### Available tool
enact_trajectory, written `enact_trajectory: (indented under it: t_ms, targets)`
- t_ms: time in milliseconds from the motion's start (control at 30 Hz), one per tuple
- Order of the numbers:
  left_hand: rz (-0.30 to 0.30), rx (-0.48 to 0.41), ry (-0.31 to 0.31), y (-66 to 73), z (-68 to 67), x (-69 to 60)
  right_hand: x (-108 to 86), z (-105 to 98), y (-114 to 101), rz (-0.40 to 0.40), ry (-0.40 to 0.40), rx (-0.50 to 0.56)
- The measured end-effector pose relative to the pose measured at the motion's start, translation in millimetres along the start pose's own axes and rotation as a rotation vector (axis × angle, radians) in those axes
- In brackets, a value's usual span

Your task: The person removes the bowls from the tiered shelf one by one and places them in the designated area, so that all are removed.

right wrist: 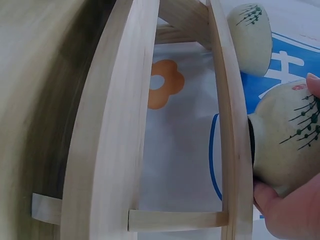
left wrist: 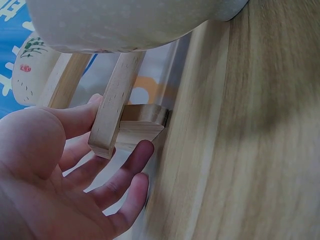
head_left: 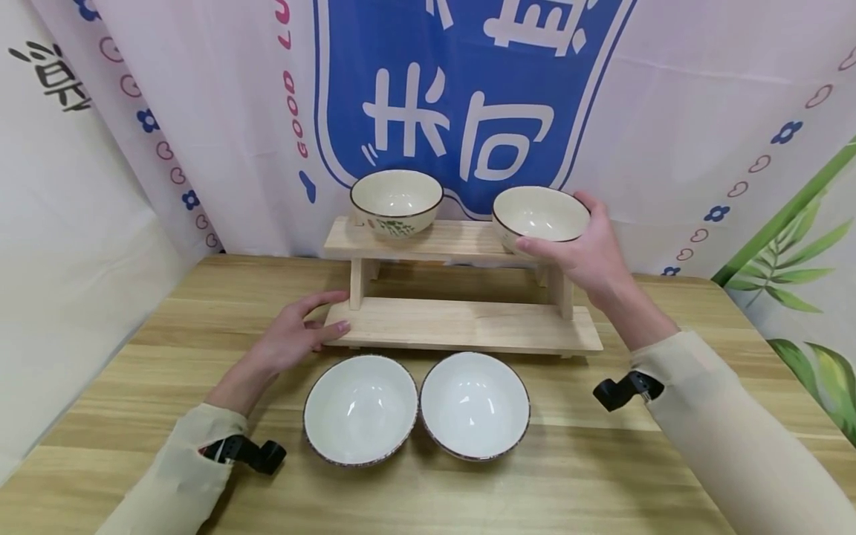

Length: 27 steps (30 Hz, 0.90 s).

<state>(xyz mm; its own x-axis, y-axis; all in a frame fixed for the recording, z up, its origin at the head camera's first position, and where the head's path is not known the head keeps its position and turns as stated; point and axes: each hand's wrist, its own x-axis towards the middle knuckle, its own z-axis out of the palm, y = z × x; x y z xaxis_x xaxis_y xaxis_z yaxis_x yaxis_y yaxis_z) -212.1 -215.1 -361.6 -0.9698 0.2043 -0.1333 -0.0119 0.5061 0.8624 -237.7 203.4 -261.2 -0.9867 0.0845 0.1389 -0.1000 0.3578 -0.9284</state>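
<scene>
A two-tier wooden rack stands across the table. My left hand pinches the left end of its lower board, the thumb on one face and fingertips at the other in the left wrist view. On the right end of the upper board, my right hand grips a cream bowl by its right side. The right wrist view shows green sprigs on this bowl, its base at the board. A matching bowl sits upright on the upper board's left end.
Two white bowls with dark rims, one on the left and one on the right, stand side by side before the rack on the wood-grain table. Behind the rack hangs a printed curtain.
</scene>
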Motion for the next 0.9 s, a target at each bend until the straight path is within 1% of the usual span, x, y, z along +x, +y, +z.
enact_trajectory:
  t_ms: [333, 533, 667, 833, 900]
  targets:
    - [-0.008, 0.002, 0.002, 0.3, 0.2, -0.4, -20.2, -10.9, 1.2, -0.008, -0.017, -0.01]
    - [0.005, -0.006, -0.003, 1.1, 0.3, -0.5, -32.1, -18.9, 5.3, -0.018, -0.057, -0.019]
    - [0.017, -0.011, -0.008, 0.5, 0.8, -0.1, -42.4, -24.6, 9.4, -0.034, -0.092, -0.007]
    - [0.019, -0.012, -0.009, -0.4, 0.9, 0.5, -57.8, -30.4, 16.0, -0.068, -0.123, 0.006]
    - [0.017, -0.013, -0.008, 0.3, 1.1, 0.6, -63.8, -33.2, 18.9, -0.088, -0.133, -0.006]
